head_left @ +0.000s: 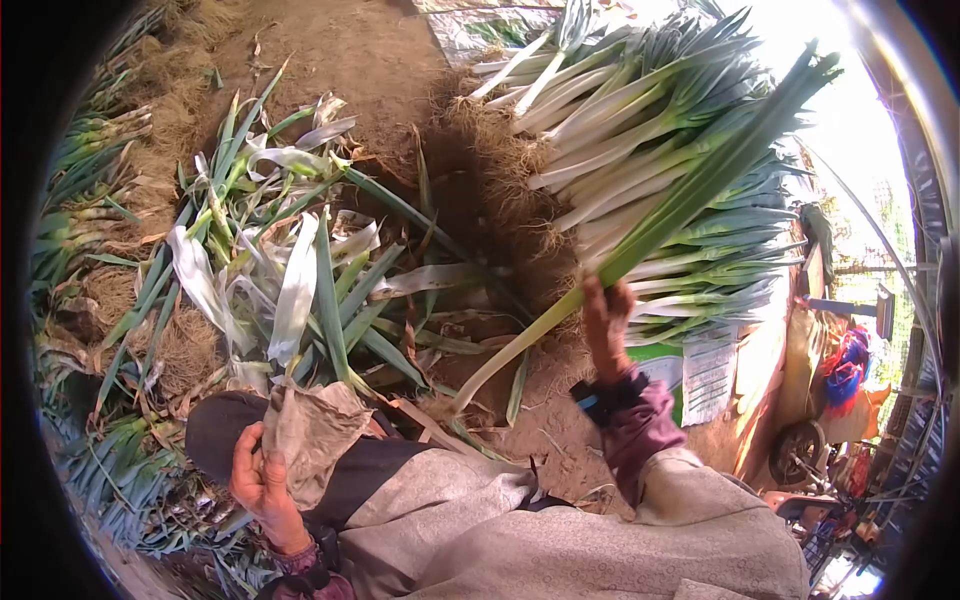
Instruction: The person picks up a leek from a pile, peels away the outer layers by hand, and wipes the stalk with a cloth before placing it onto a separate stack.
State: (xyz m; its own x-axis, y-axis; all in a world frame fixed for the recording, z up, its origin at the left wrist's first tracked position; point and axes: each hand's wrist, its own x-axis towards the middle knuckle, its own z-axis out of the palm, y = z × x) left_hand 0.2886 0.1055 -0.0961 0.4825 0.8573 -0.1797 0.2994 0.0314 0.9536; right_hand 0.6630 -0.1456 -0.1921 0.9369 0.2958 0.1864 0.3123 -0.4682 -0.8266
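My right hand (pixel 607 325) is closed around a long leek (pixel 655 222). Its dark green leaves point up and right, and its pale rooted end slants down to the left. Beyond it lies a big pile of trimmed leeks (pixel 600 160), white stalks and roots toward me. Near my dark-clothed knee, my left hand (pixel 268 490) grips a crumpled brown cloth (pixel 318 432); part of its fingers is hidden. Ahead of that hand is a heap of stripped leek leaves (pixel 300 270), green and whitish.
Untrimmed leeks (pixel 85 240) with tangled roots line the left side. Brown soil (pixel 330 50) shows at the top. On the right stand a printed sheet (pixel 710 375), a black wheel (pixel 797 452) and a red and blue bundle (pixel 847 370). A grey apron (pixel 580 550) covers my lap.
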